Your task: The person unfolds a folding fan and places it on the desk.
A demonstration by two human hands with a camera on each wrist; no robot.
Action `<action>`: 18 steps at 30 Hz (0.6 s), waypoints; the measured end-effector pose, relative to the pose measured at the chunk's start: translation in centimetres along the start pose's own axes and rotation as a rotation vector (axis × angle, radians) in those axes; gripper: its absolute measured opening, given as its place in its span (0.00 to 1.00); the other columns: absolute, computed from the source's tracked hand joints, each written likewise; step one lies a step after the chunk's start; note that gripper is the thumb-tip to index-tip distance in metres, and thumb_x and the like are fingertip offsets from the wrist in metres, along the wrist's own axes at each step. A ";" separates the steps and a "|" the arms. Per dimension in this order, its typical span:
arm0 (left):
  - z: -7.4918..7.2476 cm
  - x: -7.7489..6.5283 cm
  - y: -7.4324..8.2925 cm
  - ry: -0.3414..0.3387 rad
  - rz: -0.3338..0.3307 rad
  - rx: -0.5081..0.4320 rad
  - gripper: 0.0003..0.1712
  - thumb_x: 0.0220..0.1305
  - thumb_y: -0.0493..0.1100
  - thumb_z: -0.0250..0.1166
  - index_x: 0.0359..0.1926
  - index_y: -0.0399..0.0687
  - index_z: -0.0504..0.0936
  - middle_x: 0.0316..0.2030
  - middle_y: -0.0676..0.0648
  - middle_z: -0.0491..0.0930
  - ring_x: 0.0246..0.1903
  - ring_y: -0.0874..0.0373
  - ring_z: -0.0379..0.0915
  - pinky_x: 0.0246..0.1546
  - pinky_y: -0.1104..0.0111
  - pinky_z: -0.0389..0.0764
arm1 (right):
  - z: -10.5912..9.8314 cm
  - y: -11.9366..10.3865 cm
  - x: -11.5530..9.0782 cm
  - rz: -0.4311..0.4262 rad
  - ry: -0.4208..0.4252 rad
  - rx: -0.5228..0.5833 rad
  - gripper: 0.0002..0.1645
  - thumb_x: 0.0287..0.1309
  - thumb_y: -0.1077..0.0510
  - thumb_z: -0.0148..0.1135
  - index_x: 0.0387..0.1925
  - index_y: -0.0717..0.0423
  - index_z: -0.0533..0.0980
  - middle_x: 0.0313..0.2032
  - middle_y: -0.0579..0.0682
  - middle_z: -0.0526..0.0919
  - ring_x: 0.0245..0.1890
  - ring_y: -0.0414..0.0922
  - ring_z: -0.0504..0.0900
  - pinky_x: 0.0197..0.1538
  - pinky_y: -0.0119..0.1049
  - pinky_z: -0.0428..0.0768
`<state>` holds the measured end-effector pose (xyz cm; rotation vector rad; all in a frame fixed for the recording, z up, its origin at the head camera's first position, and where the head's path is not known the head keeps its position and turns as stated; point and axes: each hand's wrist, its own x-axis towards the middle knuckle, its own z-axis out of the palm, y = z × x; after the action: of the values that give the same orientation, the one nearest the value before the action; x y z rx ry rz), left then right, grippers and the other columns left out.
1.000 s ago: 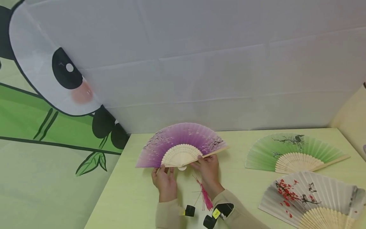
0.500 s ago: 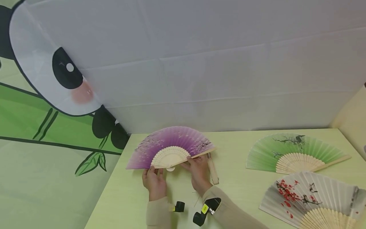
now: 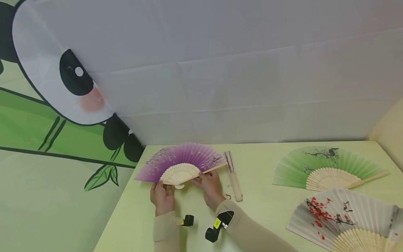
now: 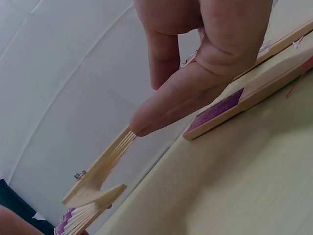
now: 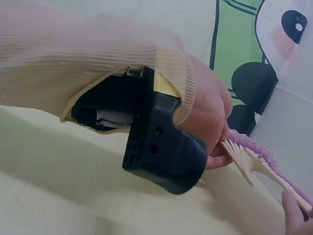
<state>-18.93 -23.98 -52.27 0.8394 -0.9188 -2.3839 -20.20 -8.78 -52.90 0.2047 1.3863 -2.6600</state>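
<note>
A spread purple folding fan [image 3: 189, 152], with blossom print and pale pierced ribs, lies between both hands near the table's back left. My left hand [image 3: 163, 196] pinches the lower left end of its ribs; the right wrist view also has this left hand [image 5: 210, 107] at the ribs. With thumb and fingers, my right hand [image 3: 210, 187] pinches the guard stick on the other side. Seen from the left wrist, the right hand [image 4: 205, 54] reaches over the stick, and the fan's rivet [image 4: 80, 174] shows. Just right of that hand lies a folded fan [image 3: 233, 176].
A spread green fan [image 3: 330, 168] lies at the table's right. In front, a white fan [image 3: 346, 213] with red blossoms overlaps its lower edge. White cloth [image 3: 236, 87] hangs behind the table [image 3: 264, 217], and a panda print [image 3: 75, 73] fills the left side.
Both hands have shifted left with the purple fan, moving it off the folded fan, which now shows. The pink tassel seen earlier is hidden around the right sleeve.
</note>
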 end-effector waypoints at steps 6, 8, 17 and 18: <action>-0.6 0.6 0.8 0.022 -0.019 0.027 0.35 0.82 0.35 0.48 0.84 0.44 0.49 0.55 0.49 0.68 0.54 0.62 0.68 0.54 0.77 0.81 | 0.6 0.9 0.7 0.041 0.019 -0.045 0.23 0.77 0.72 0.50 0.70 0.71 0.66 0.54 0.71 0.78 0.44 0.55 0.89 0.55 0.48 0.89; -0.8 0.9 1.0 0.028 -0.022 0.032 0.36 0.82 0.35 0.47 0.85 0.45 0.48 0.55 0.49 0.68 0.54 0.62 0.68 0.52 0.77 0.81 | 0.9 1.1 0.9 0.054 0.016 -0.048 0.23 0.77 0.72 0.50 0.70 0.71 0.66 0.54 0.71 0.78 0.45 0.56 0.89 0.55 0.49 0.89; -1.4 1.6 1.8 -0.006 -0.054 0.032 0.42 0.79 0.29 0.44 0.86 0.49 0.39 0.60 0.48 0.66 0.57 0.61 0.66 0.71 0.69 0.71 | 1.5 1.7 1.5 0.125 0.013 -0.021 0.20 0.78 0.72 0.47 0.67 0.73 0.65 0.57 0.73 0.75 0.50 0.62 0.86 0.59 0.50 0.87; -1.5 1.6 1.9 -0.016 -0.059 0.036 0.39 0.79 0.29 0.43 0.85 0.48 0.45 0.58 0.48 0.68 0.56 0.61 0.66 0.72 0.68 0.71 | 1.5 1.8 1.6 0.129 0.011 -0.022 0.20 0.78 0.72 0.47 0.67 0.73 0.65 0.58 0.74 0.74 0.52 0.63 0.85 0.59 0.50 0.86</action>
<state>-18.73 -26.84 -52.39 0.8741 -0.9581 -2.4346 -21.51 -11.17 -53.77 0.2962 1.3563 -2.5414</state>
